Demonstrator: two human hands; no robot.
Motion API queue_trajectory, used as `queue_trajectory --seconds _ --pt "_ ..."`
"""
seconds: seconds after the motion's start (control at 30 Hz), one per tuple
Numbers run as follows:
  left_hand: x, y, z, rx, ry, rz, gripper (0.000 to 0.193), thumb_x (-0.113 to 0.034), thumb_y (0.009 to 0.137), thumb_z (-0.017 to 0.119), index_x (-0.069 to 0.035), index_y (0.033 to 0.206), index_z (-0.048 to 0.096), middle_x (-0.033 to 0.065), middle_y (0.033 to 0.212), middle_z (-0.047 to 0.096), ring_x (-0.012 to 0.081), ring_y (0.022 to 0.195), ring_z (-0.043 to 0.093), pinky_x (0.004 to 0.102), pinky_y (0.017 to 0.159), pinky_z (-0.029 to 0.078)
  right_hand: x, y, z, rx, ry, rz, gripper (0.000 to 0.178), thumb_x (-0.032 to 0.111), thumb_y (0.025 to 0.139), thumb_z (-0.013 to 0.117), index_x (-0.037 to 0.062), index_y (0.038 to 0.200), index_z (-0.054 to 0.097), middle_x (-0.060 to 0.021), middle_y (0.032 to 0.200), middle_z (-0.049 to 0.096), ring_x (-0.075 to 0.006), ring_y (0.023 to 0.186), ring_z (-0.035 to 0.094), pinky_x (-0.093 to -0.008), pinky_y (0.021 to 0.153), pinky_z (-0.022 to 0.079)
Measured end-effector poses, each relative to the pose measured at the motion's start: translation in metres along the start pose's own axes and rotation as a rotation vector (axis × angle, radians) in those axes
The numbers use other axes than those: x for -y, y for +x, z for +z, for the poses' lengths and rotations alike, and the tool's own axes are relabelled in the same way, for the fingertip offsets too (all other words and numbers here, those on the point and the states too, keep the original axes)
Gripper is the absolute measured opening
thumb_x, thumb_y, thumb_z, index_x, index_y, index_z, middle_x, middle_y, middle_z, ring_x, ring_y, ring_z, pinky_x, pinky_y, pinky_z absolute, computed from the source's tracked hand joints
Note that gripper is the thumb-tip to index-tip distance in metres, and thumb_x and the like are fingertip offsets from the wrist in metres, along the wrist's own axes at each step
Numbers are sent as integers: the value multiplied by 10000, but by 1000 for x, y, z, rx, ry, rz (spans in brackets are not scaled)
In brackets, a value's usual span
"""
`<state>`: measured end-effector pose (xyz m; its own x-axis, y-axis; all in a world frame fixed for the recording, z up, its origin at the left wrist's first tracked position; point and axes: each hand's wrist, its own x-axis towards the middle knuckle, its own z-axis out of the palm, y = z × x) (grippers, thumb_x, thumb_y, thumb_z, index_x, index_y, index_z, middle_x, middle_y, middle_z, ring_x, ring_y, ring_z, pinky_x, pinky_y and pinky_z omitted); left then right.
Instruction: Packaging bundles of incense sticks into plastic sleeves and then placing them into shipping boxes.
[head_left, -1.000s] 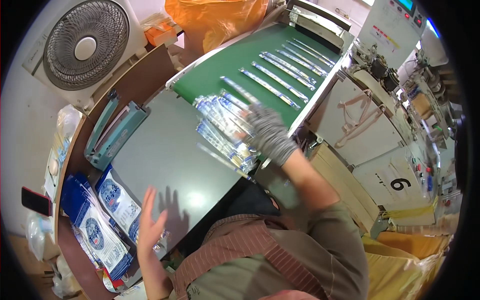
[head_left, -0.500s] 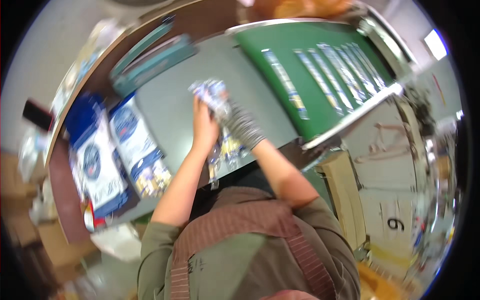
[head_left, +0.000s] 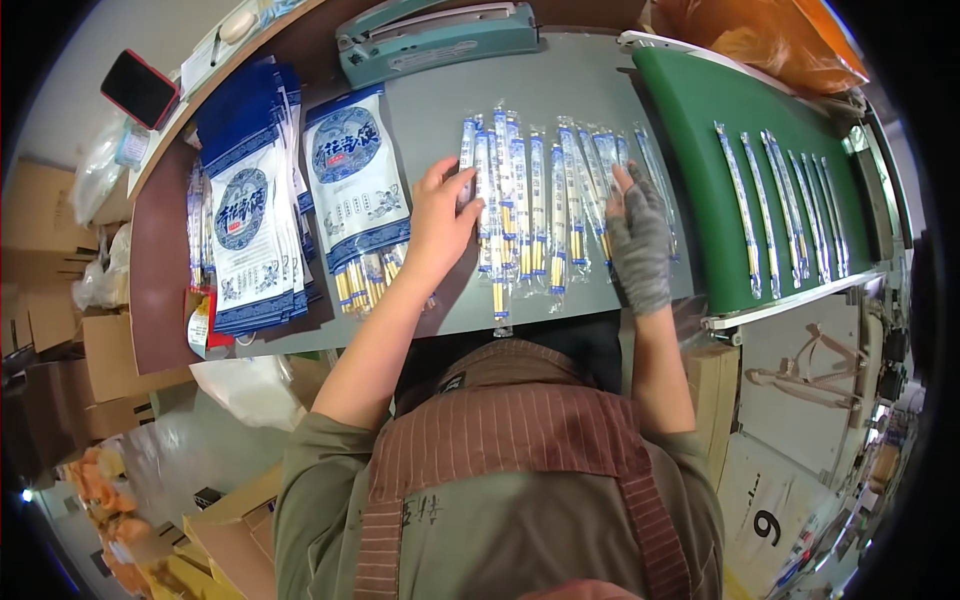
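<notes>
Clear packets (head_left: pixel 545 215) lie between our hands, long axes twelve-to-six; left hand (head_left: pixel 440 215) and gloved right hand (head_left: pixel 637 240) press flat, grasping nothing.

Wrapped chopstick packs (head_left: pixel 540 200) are lying side by side on the table (head_left: pixel 440 120), between the left hand (head_left: pixel 440 215) and right hand (head_left: pixel 635 245). Printed bags (head_left: pixel 300 190) are sitting to the left. More packs (head_left: pixel 790 205) are resting on the belt (head_left: pixel 700 130) to the right.
</notes>
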<state>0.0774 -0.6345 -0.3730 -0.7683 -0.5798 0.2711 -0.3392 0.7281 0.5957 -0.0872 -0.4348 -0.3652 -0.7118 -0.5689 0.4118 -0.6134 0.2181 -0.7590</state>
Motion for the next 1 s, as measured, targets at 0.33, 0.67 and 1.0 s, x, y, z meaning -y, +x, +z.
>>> queue_trajectory --seconds 0.33,0.67,1.0 --pt "-15 -10 -9 117 64 282 421 -228 878 590 -94 1272 530 110 1425 391 374 1325 305 413 1073 300 39 -33 24 452 -432 -476 262 227 876 554 115 1084 670 -90 1278 539 -318 1213 444 -434 1079 272" --pt "-6 -14 -8 154 -38 213 379 -94 883 549 -42 1257 514 93 1407 416 370 1337 290 431 1081 302 56 -44 22 340 -332 -354 167 136 737 686 71 891 682 -96 904 588 -286 866 550 -392 761 446" --pt "-7 -18 -18 -3 -52 140 279 -4 863 524 -9 1137 574 118 1311 495 361 1288 372 418 1035 369 63 -17 15 182 -139 -105 114 121 815 664 15 856 657 -131 806 578 -284 733 576 -348 680 471"
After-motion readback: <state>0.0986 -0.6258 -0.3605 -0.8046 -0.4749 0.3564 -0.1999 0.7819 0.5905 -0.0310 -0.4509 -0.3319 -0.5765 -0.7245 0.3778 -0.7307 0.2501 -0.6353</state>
